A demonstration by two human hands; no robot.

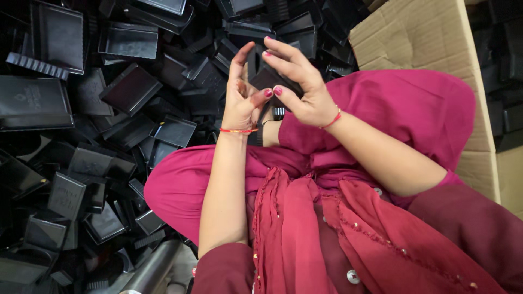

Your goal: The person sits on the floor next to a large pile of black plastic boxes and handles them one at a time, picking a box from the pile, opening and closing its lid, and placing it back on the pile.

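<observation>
Both my hands hold one small black plastic part point(265, 76) up in front of me, above my knees. My left hand point(242, 92) presses against its left side with the fingers pointing up. My right hand point(299, 81) wraps over its top and right side, thumb underneath. Most of the part is hidden between my palms. A red thread bracelet sits on each wrist. My lap is covered by magenta cloth point(381, 109) and a dark red scarf point(305, 218).
A large heap of black plastic trays and lids point(109, 109) fills the left and top of the view. A flattened cardboard sheet point(419, 38) lies at the right. A grey metal pipe point(155, 267) runs along the bottom left.
</observation>
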